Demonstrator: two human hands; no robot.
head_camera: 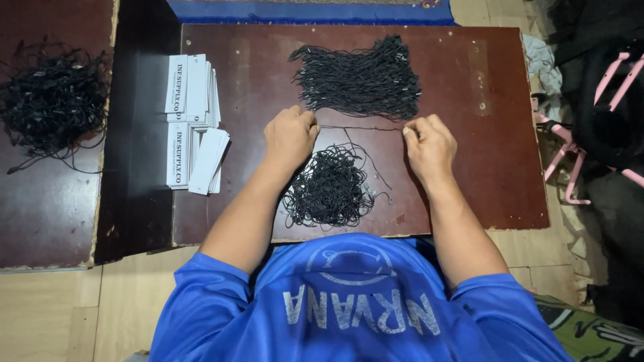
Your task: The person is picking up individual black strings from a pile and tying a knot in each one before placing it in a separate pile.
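Note:
My left hand (290, 136) and my right hand (429, 144) each pinch one end of a thin black string (359, 128), pulled straight between them over a dark brown board (483, 161). Just beyond the string lies a neat bundle of straightened black strings (362, 80). Below the string, between my forearms, sits a loose tangle of black strings (329, 188). Both hands are closed on the string's ends.
Two stacks of white paper tags (191, 121) lie at the board's left edge. A second brown board at far left carries a big tangled heap of black strings (50, 100). Dark cloth and a pink frame (604, 100) stand at the right. My blue shirt fills the bottom.

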